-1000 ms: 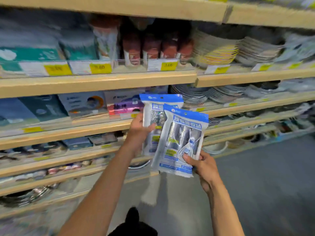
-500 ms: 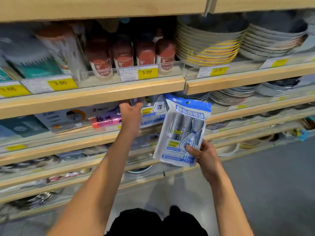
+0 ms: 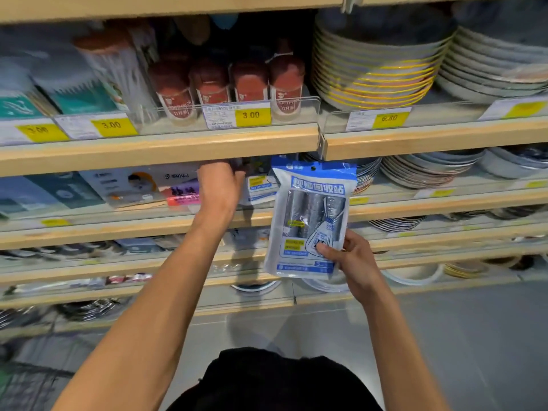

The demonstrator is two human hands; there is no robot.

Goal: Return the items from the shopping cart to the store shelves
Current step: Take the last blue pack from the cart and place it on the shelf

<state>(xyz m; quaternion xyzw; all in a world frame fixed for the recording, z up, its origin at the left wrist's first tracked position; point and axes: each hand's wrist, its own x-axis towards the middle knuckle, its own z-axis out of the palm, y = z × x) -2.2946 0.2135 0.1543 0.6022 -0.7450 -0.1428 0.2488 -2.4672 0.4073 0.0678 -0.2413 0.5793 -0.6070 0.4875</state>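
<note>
Blue packet [image 3: 308, 221] in right hand [image 3: 353, 262]

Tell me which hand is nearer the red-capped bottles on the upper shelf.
Left. The left hand reaches into the shelf directly below the red-capped bottles. The right hand is lower and further right, gripping the blue bag pack.

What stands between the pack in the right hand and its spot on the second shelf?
The left hand reaches into that shelf beside an identical pack. It lies left of the held pack, in front of the slot. Nothing else visibly blocks it.
</note>
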